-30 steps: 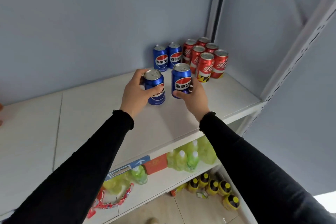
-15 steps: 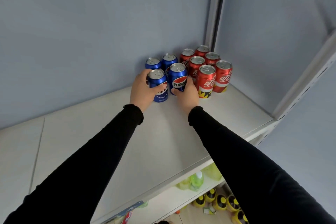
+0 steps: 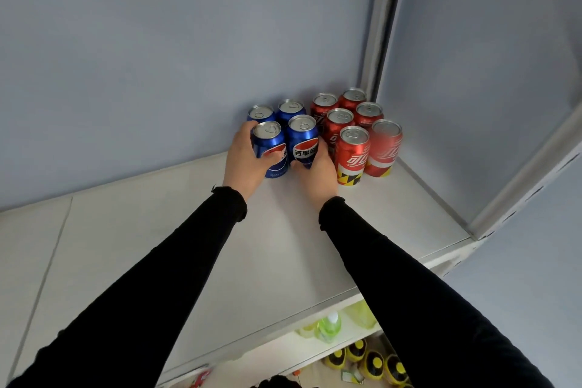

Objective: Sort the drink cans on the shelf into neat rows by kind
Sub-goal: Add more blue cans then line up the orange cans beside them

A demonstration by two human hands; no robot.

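Two blue cola cans stand side by side on the white shelf [image 3: 189,246], right in front of two more blue cans [image 3: 291,109] at the back wall. My left hand [image 3: 244,164] is wrapped around the left front blue can [image 3: 271,143]. My right hand [image 3: 316,176] grips the right front blue can [image 3: 303,140] from below and the side. Just to the right, several red cola cans [image 3: 352,151] stand in two rows running back into the shelf's corner.
A grey back wall and a right side panel [image 3: 472,104] close the corner. The shelf's front edge runs diagonally at lower right. Below it, green bottles [image 3: 329,326] sit on a lower shelf and yellow-capped bottles [image 3: 371,362] lower still.
Both hands have pushed their blue cans back and rightward from mid-shelf until they stand against the two rear blue cans, beside the red rows.
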